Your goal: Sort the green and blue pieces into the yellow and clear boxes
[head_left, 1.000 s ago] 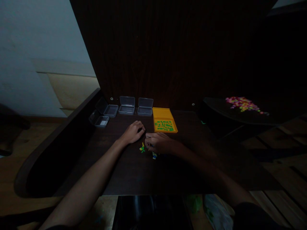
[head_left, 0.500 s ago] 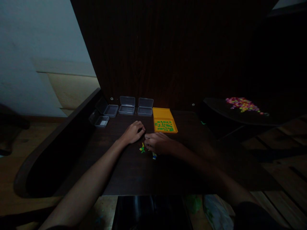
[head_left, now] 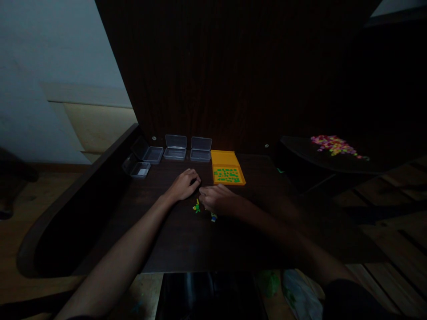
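Note:
My left hand (head_left: 185, 184) rests on the dark desk with its fingers curled and the thumb and fingertips close together. Whatever its fingertips hold, if anything, is too small to make out. Just right of it, my right hand (head_left: 217, 198) is closed with its fingers bent down, its tips near those of my left hand. What the right fingers pinch is hidden. Below the hands lies a small green and yellow cluster of toy bricks (head_left: 196, 207). A small blue and pale piece (head_left: 213, 217) pokes out under the right hand, partly covered by it.
Behind my right hand stands an open yellow case (head_left: 244, 181) with many small green pieces inside. Open clear plastic boxes (head_left: 175, 154) line the desk's back left. A pile of pink, red and yellow bits (head_left: 335, 144) lies on a dark surface at right. A raised side panel (head_left: 76, 204) bounds the left.
The view has shifted very slightly. Both hands keep nearly the same place and pose, and the pieces on the desk have not visibly moved.

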The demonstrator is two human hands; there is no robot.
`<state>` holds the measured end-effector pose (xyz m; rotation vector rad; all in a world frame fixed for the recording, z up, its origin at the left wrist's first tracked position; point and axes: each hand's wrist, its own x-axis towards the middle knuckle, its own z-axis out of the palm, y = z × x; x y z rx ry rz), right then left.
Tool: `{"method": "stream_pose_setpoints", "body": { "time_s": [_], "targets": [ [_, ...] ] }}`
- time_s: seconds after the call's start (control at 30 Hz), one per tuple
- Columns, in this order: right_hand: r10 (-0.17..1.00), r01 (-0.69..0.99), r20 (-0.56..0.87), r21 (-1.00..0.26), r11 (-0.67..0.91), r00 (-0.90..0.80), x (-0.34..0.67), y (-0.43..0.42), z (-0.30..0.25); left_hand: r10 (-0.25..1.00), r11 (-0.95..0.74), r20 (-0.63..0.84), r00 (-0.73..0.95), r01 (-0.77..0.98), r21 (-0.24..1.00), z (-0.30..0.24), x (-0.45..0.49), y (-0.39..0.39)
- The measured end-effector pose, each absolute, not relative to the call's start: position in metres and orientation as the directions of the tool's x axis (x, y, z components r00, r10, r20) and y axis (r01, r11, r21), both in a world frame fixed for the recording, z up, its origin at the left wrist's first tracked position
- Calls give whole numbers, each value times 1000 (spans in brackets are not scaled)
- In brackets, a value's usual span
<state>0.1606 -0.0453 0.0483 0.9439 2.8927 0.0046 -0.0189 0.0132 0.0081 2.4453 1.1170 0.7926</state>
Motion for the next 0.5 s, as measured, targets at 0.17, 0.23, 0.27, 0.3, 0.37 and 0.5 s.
{"method": "stream_pose_setpoints", "body": {
  "time_s": [0.17,0.23,0.27,0.3,0.37,0.5],
  "targets": [
    [625,624,-82,44,780,-776,173,-38,64,771,-633,343,537,580,513,9,-19,12],
    [662,660,-55,48,749,-747,187,-31,77,770,-634,337,543,584,508,9,-19,13],
    [677,676,-43,42,736,-734,195,-26,83,771,-632,332,544,587,506,10,-19,13],
    [700,699,-35,35,714,-714,203,-21,88,772,-631,329,544,590,504,10,-19,13],
    [765,765,-23,20,644,-643,219,-11,95,772,-631,324,547,593,501,10,-19,13],
    [812,814,-60,-74,576,-580,239,9,92,771,-632,323,549,591,502,9,-20,13]
  ]
}}
